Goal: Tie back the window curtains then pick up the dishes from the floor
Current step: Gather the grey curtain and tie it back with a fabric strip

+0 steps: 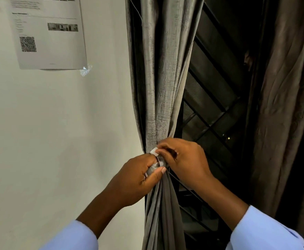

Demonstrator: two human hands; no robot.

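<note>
A grey, slubbed-fabric window curtain (163, 83) hangs in the middle of the scene, gathered into a narrow bunch at the height of the two hands and fanning out again into folds below them. The left hand (138, 179) grasps the bunched cloth from the left, fingers curled into the fabric and the thumb lying across the near side. The right hand (185, 159) comes in from the right and sits just above and beside it, its fingertips pinching a pale grey fabric tie-back strip (153, 152) against the gathered curtain. Both grips are clenched on cloth, the two hands touching at the gather. Light blue shirt sleeves (266, 231) cover both forearms at the near edge.

Behind the curtain, to the right, a dark window with black diagonal metal bars (212, 98) shows a few small lights outside. Farther right hangs a second curtain, brown and creased (290, 105), loose and ungathered. To the left is a plain white wall (57, 141), with a printed paper sheet carrying a square code and small photos (48, 33) fixed near the top left; its text is too blurred to read.
</note>
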